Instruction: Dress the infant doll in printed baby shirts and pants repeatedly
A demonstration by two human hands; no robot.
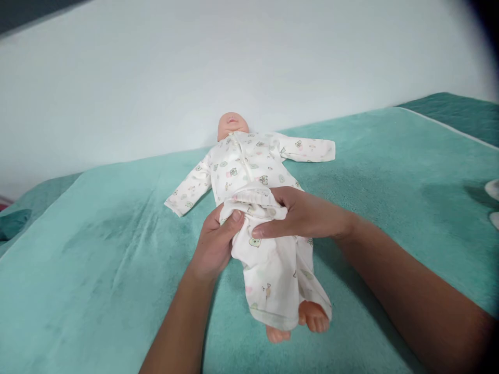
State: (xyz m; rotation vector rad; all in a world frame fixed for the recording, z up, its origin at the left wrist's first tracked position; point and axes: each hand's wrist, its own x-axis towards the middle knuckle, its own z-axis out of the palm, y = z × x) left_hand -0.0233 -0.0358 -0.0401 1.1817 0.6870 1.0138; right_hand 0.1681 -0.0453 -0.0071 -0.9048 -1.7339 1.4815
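Observation:
A baby doll (pixel 233 123) lies on its back, head toward the wall and bare feet toward me. It wears a white buttoned top (pixel 245 161) with small printed animals, its sleeves spread to both sides. Matching baby pants (pixel 273 265) cover its legs, with the toes showing below the cuffs. At the bunched waistband, my left hand (pixel 218 239) pinches the cloth from the left, thumb on top. My right hand (pixel 300 213) grips the same waistband from the right, its thumb across the front and its other fingers partly hidden by the fabric.
A teal plush blanket (pixel 128 249) lies under the doll, over a darker green quilted cover (pixel 452 114). Behind stands a white wall (pixel 234 62). White objects (pixel 493 189), cut off by the frame, sit at the right edge.

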